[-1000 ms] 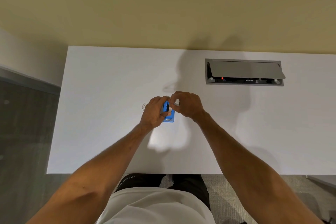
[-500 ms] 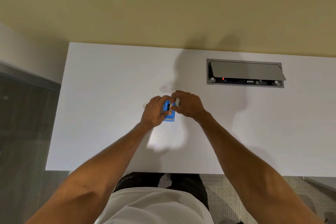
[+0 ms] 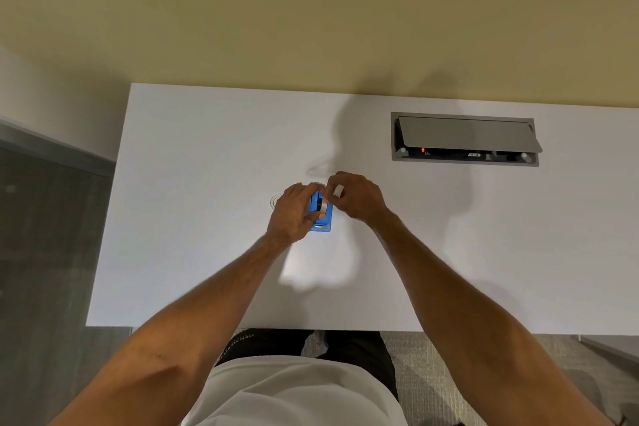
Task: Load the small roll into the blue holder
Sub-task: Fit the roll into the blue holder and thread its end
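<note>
A small blue holder (image 3: 322, 222) stands on the white desk (image 3: 193, 218) near its middle. My left hand (image 3: 294, 213) wraps the holder's left side, thumb pressed along its near edge. A small roll with a dark core (image 3: 320, 203) sits in the holder's upper part, seen between my two hands. My right hand (image 3: 356, 199) is pinched at the roll's right side, fingertips touching it. Most of the holder's far end is hidden by my fingers.
A grey cable box (image 3: 465, 139) with its lid raised is sunk into the desk at the back right. A faint clear ring (image 3: 275, 201) lies on the desk just left of my left hand. The desk's left edge drops to a grey floor.
Both hands stay on the holder in almost the same place. My right fingertips have shifted slightly at the roll. The view has tilted a little.
</note>
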Demonstrator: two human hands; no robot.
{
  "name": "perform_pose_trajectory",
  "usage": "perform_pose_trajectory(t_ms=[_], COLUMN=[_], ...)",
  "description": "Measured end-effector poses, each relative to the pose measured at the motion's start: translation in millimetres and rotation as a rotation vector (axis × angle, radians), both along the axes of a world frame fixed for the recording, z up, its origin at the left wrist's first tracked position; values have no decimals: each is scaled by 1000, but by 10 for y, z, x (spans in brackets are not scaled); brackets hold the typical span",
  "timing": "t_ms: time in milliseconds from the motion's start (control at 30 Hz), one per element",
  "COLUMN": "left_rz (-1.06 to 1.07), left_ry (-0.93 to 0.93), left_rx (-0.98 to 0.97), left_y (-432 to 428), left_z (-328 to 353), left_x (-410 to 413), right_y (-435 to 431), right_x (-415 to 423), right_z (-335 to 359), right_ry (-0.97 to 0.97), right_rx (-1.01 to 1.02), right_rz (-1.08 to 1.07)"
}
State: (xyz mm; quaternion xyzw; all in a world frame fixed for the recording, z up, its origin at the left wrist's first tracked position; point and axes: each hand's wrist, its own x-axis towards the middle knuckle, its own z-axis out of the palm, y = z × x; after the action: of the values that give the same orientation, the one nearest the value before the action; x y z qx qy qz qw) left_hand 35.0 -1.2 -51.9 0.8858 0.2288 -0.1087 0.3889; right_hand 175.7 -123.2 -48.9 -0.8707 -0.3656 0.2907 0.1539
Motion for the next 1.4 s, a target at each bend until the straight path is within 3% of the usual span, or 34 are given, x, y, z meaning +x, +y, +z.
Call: perform_pose_trajectory(t_ms=[667, 933, 1167, 1400], left_rz=[14, 43, -164, -161], left_ry=[-39, -5, 12, 67], left_rx=[-15, -154, 65, 157], left_y=[-7, -28, -42, -37], left_z=[28, 57, -9, -36], left_x=[-39, -104, -171, -178], right_y=[-116, -112, -95, -75], right_x=[-157, -240, -275, -284], right_z=[15, 7, 3, 26], right_ry=[2, -74, -164, -218], right_rx=[36, 3, -15, -16], right_rz=[33, 74, 116, 118])
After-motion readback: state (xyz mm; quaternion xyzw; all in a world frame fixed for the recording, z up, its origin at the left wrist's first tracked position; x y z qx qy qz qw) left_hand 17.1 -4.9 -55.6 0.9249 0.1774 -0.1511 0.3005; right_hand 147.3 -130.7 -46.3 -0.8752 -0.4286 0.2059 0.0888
